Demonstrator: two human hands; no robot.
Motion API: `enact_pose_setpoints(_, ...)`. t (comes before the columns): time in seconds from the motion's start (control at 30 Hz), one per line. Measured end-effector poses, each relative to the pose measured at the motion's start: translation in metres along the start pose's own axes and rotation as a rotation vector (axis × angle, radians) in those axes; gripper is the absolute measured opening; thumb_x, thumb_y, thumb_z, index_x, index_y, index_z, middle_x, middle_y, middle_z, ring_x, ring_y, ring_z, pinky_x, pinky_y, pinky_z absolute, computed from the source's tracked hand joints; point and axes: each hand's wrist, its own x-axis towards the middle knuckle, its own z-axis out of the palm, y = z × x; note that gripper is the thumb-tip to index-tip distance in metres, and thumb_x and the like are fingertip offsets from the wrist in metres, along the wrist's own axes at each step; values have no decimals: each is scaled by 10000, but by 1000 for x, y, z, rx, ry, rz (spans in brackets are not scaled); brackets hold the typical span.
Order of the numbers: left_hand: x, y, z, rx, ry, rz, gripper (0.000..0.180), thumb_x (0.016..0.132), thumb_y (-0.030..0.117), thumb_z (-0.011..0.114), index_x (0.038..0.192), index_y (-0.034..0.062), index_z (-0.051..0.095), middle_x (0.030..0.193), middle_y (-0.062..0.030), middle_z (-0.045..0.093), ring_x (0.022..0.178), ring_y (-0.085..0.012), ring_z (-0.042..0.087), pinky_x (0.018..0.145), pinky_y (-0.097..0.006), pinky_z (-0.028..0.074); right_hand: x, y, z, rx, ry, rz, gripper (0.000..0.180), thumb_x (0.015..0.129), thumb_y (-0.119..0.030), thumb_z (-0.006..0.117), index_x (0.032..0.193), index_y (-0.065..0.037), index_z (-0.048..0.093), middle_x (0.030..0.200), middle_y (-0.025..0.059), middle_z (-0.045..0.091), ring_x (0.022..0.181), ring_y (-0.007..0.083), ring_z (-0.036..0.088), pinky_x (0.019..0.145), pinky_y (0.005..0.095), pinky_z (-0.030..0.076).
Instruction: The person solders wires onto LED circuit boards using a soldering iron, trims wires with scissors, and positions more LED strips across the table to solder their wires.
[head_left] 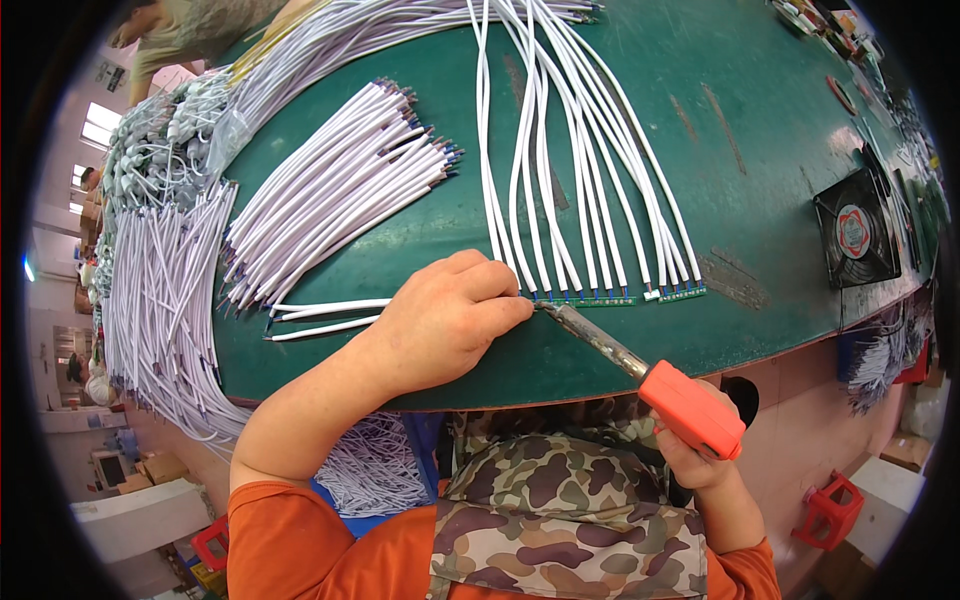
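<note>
My left hand (450,315) is closed in a pinch at the left end of a narrow green circuit board strip (610,300). White cables (335,330) run out to the left from under this hand; their ends inside the fingers are hidden. In my right hand (690,450) is a soldering gun (695,408) with a red body and a metal barrel. Its tip meets the strip right beside my left fingertips. A row of long white cables (590,180) is joined to the strip by blue wire ends and stretches away across the table.
A thick pile of cut white cables (340,195) lies on the green table (720,80), left of centre. More cable bundles (165,300) hang over the left edge. A black square fan (855,230) stands at the right. Below the table is a blue bin (425,440) of cables.
</note>
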Motion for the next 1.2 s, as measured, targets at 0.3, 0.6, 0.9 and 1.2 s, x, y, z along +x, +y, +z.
enact_pose_setpoints(0.3,0,0,0,-8,-8,-3,293,731,-11,705,1006,85,726,956,-56,652,877,-281,637,732,-392,536,4,7,-4,-16,-89,-171,538,747,1,728,1257,63,568,1021,162,707,780,320,695,719,400,567)
enact_pose_setpoints(0.6,2,1,-1,-7,-24,-14,241,769,-12,718,994,75,726,941,-59,645,863,-282,632,726,-397,529,11,-6,4,8,-9,-64,166,744,-46,644,904,-24,680,813,80,656,696,280,642,664,370,525)
enact_pose_setpoints(0.9,3,2,-1,-4,-25,-8,245,760,-8,722,992,72,724,937,-60,644,856,-284,629,720,-398,527,12,-3,0,-37,-54,-137,246,749,-27,650,993,-12,665,863,92,658,702,295,644,662,383,530)
enact_pose_setpoints(1.2,3,3,-1,4,-30,-13,249,752,-5,730,989,73,722,933,-59,642,850,-283,629,711,-398,525,8,-1,4,-65,25,-177,335,715,11,637,1049,-8,648,944,127,668,715,320,657,655,402,542)
